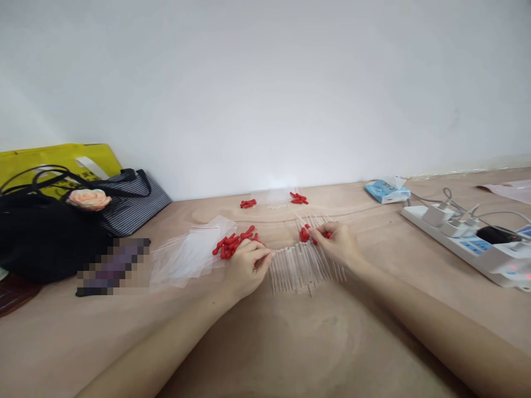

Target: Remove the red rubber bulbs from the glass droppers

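Observation:
A row of thin clear plastic tubes (pixel 298 268) lies on the wooden table between my hands. My left hand (pixel 244 265) rests at the row's left end with fingers curled and pinched on a small red piece. Beside it lies a pile of small red caps (pixel 230 243). My right hand (pixel 338 240) is closed at the row's upper right end, its fingers on a few red caps (pixel 305 234) and tube ends. Clear zip bags (pixel 188 254) lie left of the red pile.
Farther back lie two small red cap heaps (pixel 248 203) (pixel 298 198) with more clear tubes. Black, striped and yellow bags (pixel 62 215) crowd the left. A white power strip (pixel 473 237) with plugs and a blue tissue pack (pixel 386 190) sit at right.

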